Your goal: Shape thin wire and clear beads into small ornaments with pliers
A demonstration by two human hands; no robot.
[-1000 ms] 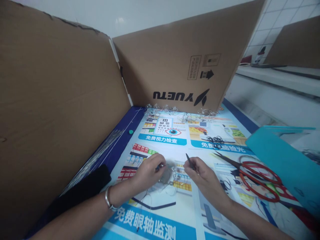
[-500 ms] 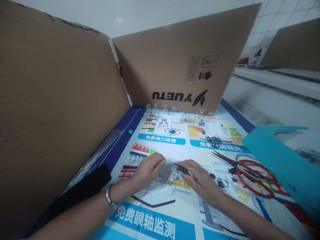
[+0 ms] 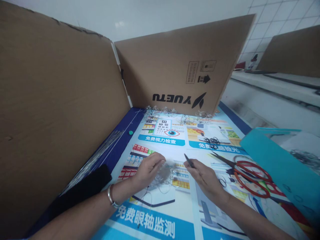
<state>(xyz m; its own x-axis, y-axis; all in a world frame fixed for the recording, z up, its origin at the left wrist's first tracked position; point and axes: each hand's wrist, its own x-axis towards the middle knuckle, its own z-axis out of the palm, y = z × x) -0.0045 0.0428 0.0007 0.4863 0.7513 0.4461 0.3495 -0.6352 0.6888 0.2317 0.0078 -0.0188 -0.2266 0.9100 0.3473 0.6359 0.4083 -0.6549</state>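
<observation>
Right hand (image 3: 203, 175) — one dark tool (image 3: 189, 161); nearby — one red-handled scissors (image 3: 233, 163).

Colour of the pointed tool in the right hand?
The visible part of the tool is dark, near black; head view.

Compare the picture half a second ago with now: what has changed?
The right hand has moved its dark tool slightly right, away from the left hand, tip now raised. The tool was not let go. The left hand and red-handled scissors stayed as they were.
</observation>
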